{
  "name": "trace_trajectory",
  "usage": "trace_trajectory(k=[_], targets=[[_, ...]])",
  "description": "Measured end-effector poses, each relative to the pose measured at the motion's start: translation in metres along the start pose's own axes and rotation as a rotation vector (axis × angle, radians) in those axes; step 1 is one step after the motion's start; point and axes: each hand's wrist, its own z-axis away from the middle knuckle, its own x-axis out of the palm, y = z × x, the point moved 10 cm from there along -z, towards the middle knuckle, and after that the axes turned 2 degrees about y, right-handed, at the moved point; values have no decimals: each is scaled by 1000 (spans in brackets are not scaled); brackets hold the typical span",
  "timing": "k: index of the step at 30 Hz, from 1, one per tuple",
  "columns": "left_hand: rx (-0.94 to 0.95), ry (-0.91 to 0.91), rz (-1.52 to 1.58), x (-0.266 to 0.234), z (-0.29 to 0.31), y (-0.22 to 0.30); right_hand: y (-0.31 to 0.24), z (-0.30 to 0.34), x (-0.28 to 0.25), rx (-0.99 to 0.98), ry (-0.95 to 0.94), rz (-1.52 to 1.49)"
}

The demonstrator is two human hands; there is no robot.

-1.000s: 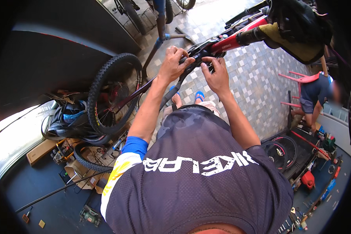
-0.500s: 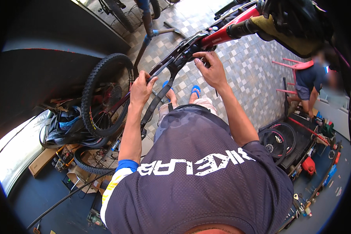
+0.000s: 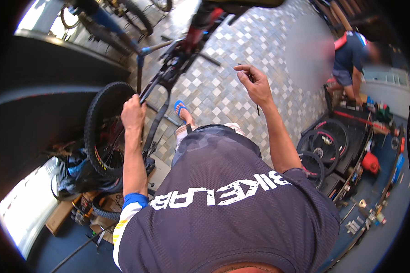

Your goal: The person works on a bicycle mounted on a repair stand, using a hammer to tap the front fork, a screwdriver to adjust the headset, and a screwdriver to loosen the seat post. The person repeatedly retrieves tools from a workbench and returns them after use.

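A black and red bicycle frame point(image 3: 171, 68) slants from the top centre down toward my left side. My left hand point(image 3: 133, 112) is closed around the end of one of its rear tubes. My right hand point(image 3: 254, 84) is away from the frame, over the tiled floor, its fingers closed on a thin dark rod-like tool point(image 3: 258, 109). Most of that tool is hidden by the palm, so its exact kind does not show. Just left of my left hand stands a knobbly-tyred bicycle wheel point(image 3: 90, 123).
A blue metal stand point(image 3: 140, 61) rises beyond the frame. At the right, another person point(image 3: 348, 57) bends over a dark bench point(image 3: 351, 120) by several wheels point(image 3: 325, 145). Hand tools point(image 3: 355, 224) and a red container point(image 3: 371, 162) lie farther down. Cardboard boxes point(image 3: 59, 218) sit lower left.
My left hand has moved left and down with the rear of the frame, which has swung left. My right hand has drawn away from the frame. The view has shifted too.
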Motion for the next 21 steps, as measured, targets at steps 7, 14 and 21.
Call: trace_trajectory(k=[7,14,21], targets=[[-226,-90,-124,-14,3,3,134,127,-152,223,219,341],[-267,112,-63,-43,21,144,289,288,-255,636,318,320],[71,-332,232,119,70,382,424,274,-310,778,313,267]])
